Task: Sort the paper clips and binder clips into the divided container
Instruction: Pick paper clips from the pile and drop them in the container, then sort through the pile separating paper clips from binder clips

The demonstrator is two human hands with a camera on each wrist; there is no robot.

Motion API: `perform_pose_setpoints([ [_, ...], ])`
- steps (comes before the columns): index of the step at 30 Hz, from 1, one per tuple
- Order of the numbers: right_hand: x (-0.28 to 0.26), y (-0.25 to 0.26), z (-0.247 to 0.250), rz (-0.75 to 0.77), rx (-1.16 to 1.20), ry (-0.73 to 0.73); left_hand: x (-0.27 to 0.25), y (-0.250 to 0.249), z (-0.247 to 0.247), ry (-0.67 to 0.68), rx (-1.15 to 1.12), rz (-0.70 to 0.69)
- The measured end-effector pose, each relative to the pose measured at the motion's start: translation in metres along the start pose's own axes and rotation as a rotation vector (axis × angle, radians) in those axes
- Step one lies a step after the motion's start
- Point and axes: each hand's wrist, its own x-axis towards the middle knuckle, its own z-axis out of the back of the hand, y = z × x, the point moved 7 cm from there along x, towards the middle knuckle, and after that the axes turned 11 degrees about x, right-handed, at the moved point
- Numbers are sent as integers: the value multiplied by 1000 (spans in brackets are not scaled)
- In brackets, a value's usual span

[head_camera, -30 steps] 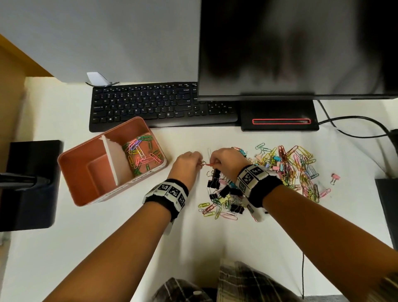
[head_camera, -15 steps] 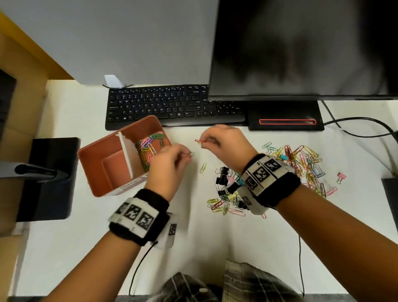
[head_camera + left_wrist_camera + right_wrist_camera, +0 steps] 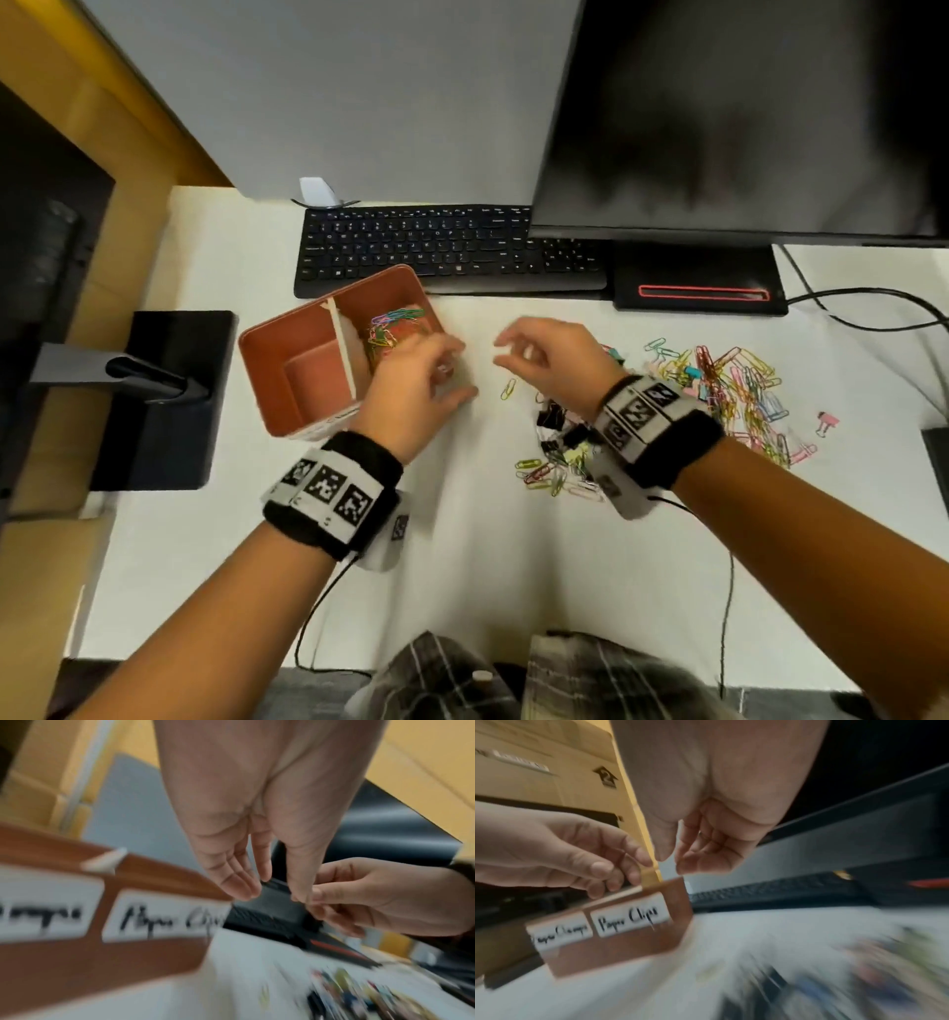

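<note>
A brown divided container stands left of centre, with coloured paper clips in its right compartment. Its front carries a label reading "Paper Clips". My left hand hovers at the container's right edge, thumb apart from loosely extended fingers, and I see no clip in it. My right hand hangs just to the right with loosely curled fingers and a gap to the thumb. A wide pile of paper clips lies right. Black binder clips lie partly under my right wrist.
A single yellow paper clip lies between hands and pile; a pink binder clip sits far right. Behind are a black keyboard, a monitor and its base. A black stand sits left.
Both hands have left the pile and moved left toward the container. The clips they pinched half a second ago no longer show in their fingers.
</note>
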Motion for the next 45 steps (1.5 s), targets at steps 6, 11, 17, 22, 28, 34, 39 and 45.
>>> perform_pose_setpoints([
  [6, -92, -95, -2, -240, -24, 176, -27, -12, -108, 350, 1, 14],
  [11, -129, -130, -22, -288, -76, 202, -37, -17, -156, 390, 73, 35],
  [17, -118, -139, -18, -309, -149, 101, -30, -14, -159, 328, 51, 25],
  [22, -115, -128, -18, -210, -196, 120, -25, -12, -159, 314, 84, 22],
  [28, -103, -123, -43, -168, -223, 213, -24, -10, -154, 286, 114, -2],
  [34, -84, -122, -42, -156, -137, 120, -20, -3, -153, 320, 189, 23],
  [39, -76, -118, -38, -181, -142, 139, -18, 3, -150, 334, 258, 27],
  [45, -74, -111, -39, -183, -187, 185, -20, -2, -144, 306, 254, -28],
])
